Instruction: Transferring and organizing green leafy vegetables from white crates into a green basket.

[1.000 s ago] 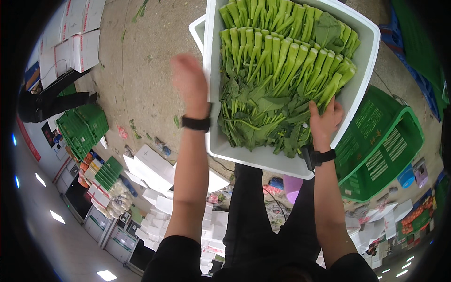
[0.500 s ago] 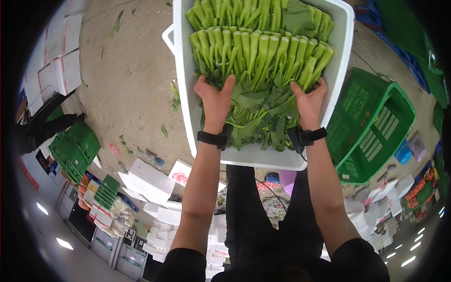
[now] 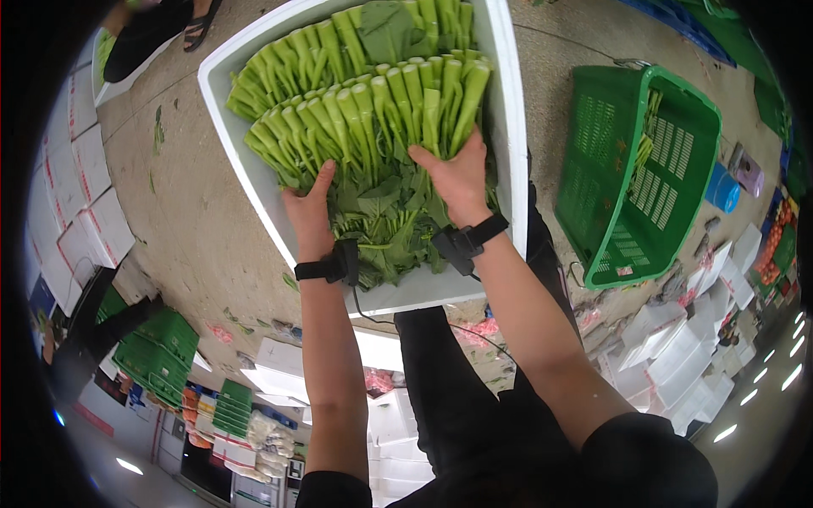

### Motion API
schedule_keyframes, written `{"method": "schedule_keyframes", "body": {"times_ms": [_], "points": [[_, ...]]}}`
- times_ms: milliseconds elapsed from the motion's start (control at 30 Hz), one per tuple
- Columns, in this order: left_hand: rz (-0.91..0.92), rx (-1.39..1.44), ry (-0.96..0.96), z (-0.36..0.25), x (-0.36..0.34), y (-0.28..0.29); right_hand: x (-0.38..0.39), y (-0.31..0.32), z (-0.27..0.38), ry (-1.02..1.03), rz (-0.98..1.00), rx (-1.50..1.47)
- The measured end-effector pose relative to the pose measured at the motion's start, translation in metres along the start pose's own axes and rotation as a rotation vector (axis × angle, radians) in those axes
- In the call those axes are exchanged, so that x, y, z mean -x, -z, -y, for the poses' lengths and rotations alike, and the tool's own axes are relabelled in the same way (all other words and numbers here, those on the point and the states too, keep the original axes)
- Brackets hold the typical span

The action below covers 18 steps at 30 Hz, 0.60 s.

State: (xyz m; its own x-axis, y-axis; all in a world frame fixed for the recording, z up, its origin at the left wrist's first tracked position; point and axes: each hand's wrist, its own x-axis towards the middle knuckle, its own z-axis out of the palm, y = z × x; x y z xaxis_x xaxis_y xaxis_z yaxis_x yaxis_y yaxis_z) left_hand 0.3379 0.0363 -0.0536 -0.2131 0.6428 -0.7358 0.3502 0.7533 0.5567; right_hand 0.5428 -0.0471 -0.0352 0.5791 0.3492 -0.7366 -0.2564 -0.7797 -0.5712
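Note:
A white foam box [image 3: 518,161] holds leafy greens [image 3: 364,118] with thick, pale-cut stalks, laid in two rows. Loose leaves [image 3: 381,220] fill the near end of the box. My left hand [image 3: 310,212] is at the left end of the nearer row, thumb on top and fingers tucked down among the greens. At the right end, my right hand [image 3: 457,179] grips the stalks the same way, its thumb pointing inward. The fingertips of both hands are hidden by the greens. Each wrist wears a black strap with a small device.
A green plastic crate [image 3: 584,161] with some stems inside stands to the right, beside a blue container [image 3: 722,188]. White cartons [image 3: 93,212] are stacked at the left. A person's sandaled foot [image 3: 200,30] shows at the upper left. Green crates [image 3: 157,351] sit lower left.
The box and both hands have shifted left in the view, and the box now sits tilted. The hands stay on the nearer row. A person's foot has come into view at upper left.

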Motion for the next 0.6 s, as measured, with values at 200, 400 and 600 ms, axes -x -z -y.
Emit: {"method": "schedule_keyframes", "body": {"times_ms": [200,400,600], "points": [[-0.066,0.030,-0.164,0.007,0.010,0.000,0.004,-0.009,-0.007,0.128,-0.027,0.203],[-0.545,-0.629,-0.993,-0.044,0.074,-0.068,0.017,-0.022,-0.006,0.116,-0.024,0.194],[-0.029,-0.813,-1.261,-0.072,0.092,-0.130,0.010,-0.038,-0.035,0.374,-0.067,0.529]]}}
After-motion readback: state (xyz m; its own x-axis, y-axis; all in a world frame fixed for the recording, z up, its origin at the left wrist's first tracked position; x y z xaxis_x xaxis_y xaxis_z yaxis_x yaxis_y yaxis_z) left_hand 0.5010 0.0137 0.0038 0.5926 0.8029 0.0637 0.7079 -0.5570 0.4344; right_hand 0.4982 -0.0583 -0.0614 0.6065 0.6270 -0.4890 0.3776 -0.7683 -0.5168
